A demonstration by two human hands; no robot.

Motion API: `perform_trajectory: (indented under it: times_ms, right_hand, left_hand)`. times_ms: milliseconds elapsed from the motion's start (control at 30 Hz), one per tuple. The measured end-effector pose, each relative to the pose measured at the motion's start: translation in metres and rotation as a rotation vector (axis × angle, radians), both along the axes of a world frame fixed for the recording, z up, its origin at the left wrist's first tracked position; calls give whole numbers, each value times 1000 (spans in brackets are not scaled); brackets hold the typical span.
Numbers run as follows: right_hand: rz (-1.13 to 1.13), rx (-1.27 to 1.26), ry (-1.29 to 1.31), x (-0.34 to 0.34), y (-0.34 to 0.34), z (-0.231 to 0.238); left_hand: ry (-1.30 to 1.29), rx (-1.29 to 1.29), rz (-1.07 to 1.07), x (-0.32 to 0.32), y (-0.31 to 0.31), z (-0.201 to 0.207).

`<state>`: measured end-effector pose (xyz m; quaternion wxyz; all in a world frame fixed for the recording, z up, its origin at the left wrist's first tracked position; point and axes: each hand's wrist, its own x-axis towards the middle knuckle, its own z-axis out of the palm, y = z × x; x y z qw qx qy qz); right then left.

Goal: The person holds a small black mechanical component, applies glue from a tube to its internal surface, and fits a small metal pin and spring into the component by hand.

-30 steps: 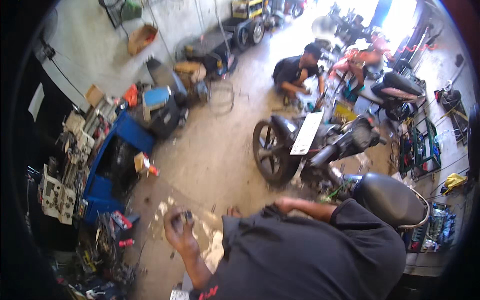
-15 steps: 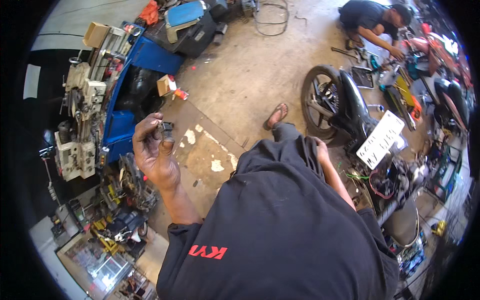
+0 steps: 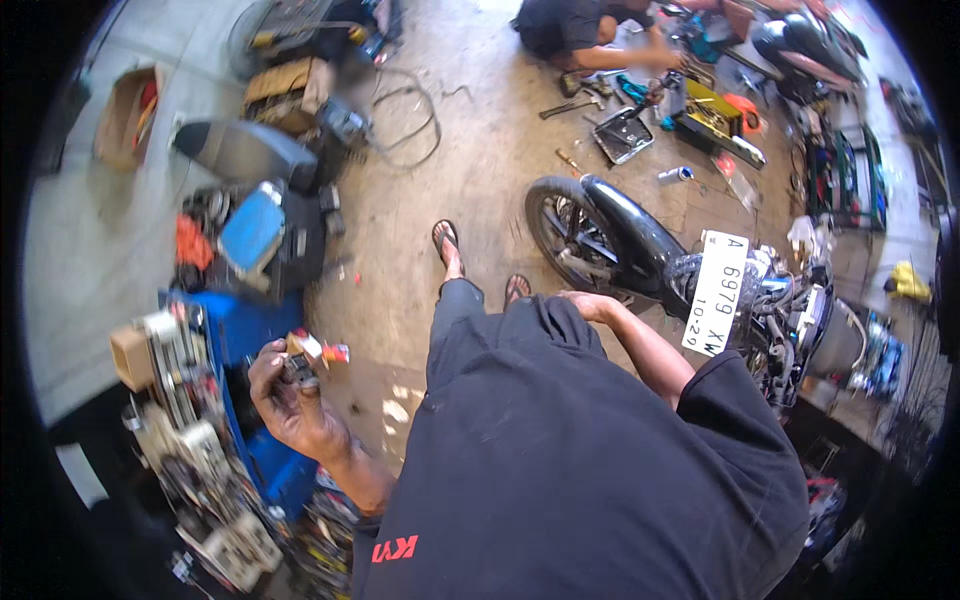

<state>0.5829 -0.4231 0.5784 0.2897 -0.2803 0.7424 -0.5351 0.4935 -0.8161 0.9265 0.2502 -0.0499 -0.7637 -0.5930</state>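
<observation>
Raised at the left, my left hand (image 3: 300, 415) pinches a small dark block-shaped part (image 3: 298, 370) between thumb and fingertips. What kind of part it is, I cannot make out. My right hand (image 3: 592, 306) is beside the front hem of my black shirt (image 3: 570, 450), with its fingers hidden by the cloth. To the right of that hand stands a partly stripped motorcycle (image 3: 640, 250), its black-tyred wheel (image 3: 560, 225) pointing away and a white plate (image 3: 716, 290) on it.
Another person (image 3: 590, 45) crouches at the far right among tools, near a black tray (image 3: 622, 135) and a yellow toolbox (image 3: 708, 105). A blue cabinet (image 3: 265, 400) and machine (image 3: 190, 440) line the left. A cable (image 3: 435, 125) loops across the floor ahead, near a loose motorcycle seat (image 3: 240, 150).
My view has swung to the left, and I have stepped forward, with both feet now showing. The small dark part stays pinched in my left hand; my right hand stays by the shirt hem.
</observation>
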Motion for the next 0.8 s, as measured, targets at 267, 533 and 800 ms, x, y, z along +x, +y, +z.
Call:
perform_trajectory:
  times_ms: [267, 533, 800]
  right_hand:
    - [-777, -134, -535, -72, -34, 10]
    - [-1250, 247, -368, -149, -36, 6]
    - [-1458, -19, -676, -250, 20, 9]
  left_hand:
    - [42, 9, -475, -229, 68, -5]
    - [52, -123, -1038, -394, 214, -17]
    - [-14, -172, -1460, -482, 383, -57]
